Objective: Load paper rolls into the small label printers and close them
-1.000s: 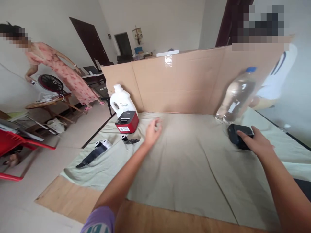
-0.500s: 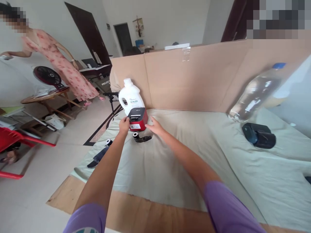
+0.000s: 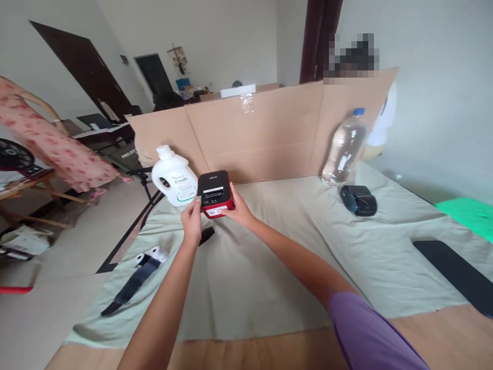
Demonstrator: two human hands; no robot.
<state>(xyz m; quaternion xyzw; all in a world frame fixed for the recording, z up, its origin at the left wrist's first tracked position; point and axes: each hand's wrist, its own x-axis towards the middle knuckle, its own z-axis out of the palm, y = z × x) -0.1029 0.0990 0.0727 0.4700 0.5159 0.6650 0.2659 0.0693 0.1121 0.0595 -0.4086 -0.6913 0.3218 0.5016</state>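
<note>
Both my hands grip a small red and black receipt printer (image 3: 214, 191), one on each side, with its black top tilted towards me. My left hand (image 3: 191, 220) closes on its left front corner, and my right hand (image 3: 239, 208) wraps its right side. Just behind and left of it stands a white jug (image 3: 175, 177) with a handle. A strip of black material (image 3: 207, 235) lies on the cloth below the printer, partly hidden by my left hand. Further left are two paper rolls (image 3: 148, 256) with a long dark strip (image 3: 133, 285) stretching from them.
An upright cardboard panel (image 3: 256, 133) bounds the back of the cloth-covered surface (image 3: 269, 288). A clear bottle (image 3: 344, 149) with a blue cap leans there, near a black device (image 3: 358, 200). A flat black object (image 3: 454, 275) lies right. A person in a pink dress (image 3: 54, 133) stands left.
My right hand has closed on the printer, which now appears raised and tilted between both hands. The view has turned right, bringing the flat black object and green item into sight.
</note>
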